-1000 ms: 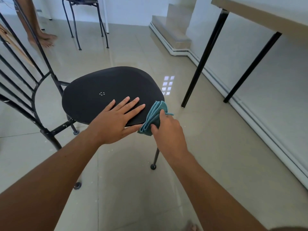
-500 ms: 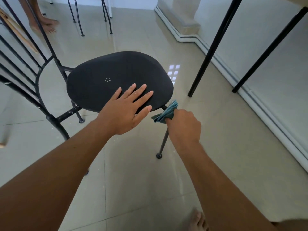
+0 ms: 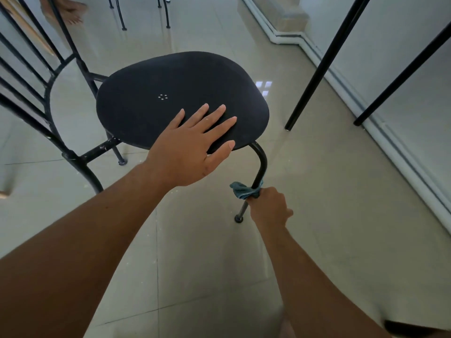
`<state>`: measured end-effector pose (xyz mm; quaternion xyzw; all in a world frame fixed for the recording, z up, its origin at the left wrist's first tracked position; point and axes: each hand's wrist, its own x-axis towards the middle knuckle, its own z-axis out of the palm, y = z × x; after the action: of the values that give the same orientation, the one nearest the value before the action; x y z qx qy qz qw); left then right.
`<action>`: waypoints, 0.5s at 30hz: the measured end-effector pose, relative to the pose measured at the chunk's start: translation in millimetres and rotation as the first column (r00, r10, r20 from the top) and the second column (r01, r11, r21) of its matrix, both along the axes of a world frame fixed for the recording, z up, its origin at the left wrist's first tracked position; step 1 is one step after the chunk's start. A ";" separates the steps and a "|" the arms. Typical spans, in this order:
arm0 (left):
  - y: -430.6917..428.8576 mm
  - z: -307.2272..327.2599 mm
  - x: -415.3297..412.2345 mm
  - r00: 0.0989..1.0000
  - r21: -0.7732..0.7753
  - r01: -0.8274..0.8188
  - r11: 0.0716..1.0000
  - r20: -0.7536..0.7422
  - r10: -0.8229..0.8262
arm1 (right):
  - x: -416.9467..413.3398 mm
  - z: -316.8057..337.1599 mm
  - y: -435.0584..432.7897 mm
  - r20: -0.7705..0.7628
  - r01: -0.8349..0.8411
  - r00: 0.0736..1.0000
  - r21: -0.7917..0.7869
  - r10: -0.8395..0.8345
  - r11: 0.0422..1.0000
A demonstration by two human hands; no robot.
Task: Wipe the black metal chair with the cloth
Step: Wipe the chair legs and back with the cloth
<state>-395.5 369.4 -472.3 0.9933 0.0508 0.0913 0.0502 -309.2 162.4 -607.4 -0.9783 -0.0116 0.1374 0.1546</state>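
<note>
So your right hand [image 3: 269, 208] is closed around the cloth [image 3: 244, 191], and the cloth is wrapped round the chair's front leg [image 3: 260, 167], partway down it, with a bunch of teal fabric sticking out on the thumb side. Makes sense to hold it like that: a thin tube gets cleaned all the way round in one slide if the cloth hugs it, rather than dabbing one face at a time. Below your grip there's only a short bare stretch of leg and then the little foot cap [image 3: 239, 218] on the floor, so I'd guess you're close to done with this leg.

Your left hand [image 3: 192, 145] isn't gripping anything, it's just flat and spread on the near edge of the seat [image 3: 170, 93], fingers pointing away from you. Looks like it's there to pin the black metal chair [image 3: 80, 152] down so it doesn't skate or tip while the other hand pulls along the leg. Smart, because that floor looks slick.

Speaking of which: up and away from the cloth hand it's all glossy pale tile [image 3: 219, 276], shiny enough to throw back a window reflection just past the seat's far edge. The backrest bars sit way over on the far side from your grip, with some chipped paint on the frame joint under the seat. Out beyond your right hand are two black table legs [image 3: 317, 69] and a white skirting board [image 3: 402, 152] along the wall. Another chair's legs and someone's bare feet [image 3: 70, 13] are at the far end.
</note>
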 end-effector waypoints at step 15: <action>2.1 -2.8 1.5 1.000 0.010 0.000 1.000 0.032 -0.001 | -5.5 -109.1 5.4 -0.210 0.157 0.972 0.227 -0.109 0.961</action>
<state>-394.0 371.5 -475.1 0.9919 0.0493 0.1072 0.0461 -314.7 167.8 -716.5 -0.9325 0.0528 0.2195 0.2819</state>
